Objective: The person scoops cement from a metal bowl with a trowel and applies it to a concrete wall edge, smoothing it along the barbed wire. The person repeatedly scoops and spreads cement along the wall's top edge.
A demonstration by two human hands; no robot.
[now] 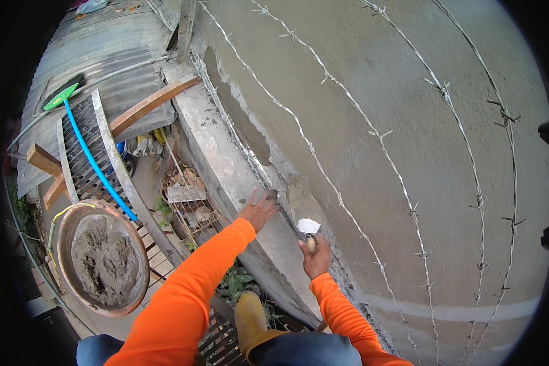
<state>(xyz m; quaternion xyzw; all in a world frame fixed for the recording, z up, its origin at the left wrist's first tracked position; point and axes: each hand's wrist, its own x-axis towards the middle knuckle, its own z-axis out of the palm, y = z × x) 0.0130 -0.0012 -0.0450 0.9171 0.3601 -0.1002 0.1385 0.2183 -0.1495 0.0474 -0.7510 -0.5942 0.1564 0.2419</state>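
The person's right hand (316,259) is closed around the pale wooden handle of a small trowel (308,226), its whitish metal blade pointing away, toward the far end of the ledge. Just beyond and to the left, the left hand (259,210) lies open, fingers spread, over a long grey concrete ledge (226,155); a dab of dark mortar shows at its fingertips, though I can't tell whether it is gripped or merely touched. Along the right of the ledge runs a rough seam, meeting a broad grey rendered wall (378,79), with twisted strands of silvery barbed wire (381,137) in front.

Well to the left, a round reddish-brown basin (145,262) holds wet grey mortar (107,262). Farther off, a broom with a blue handle (97,161) leans across a dark slatted frame (82,143).

To my eye, the step in hand is filling and smoothing that seam. The next move seems to call for pressing the blade flat along it, clear of the barbs.
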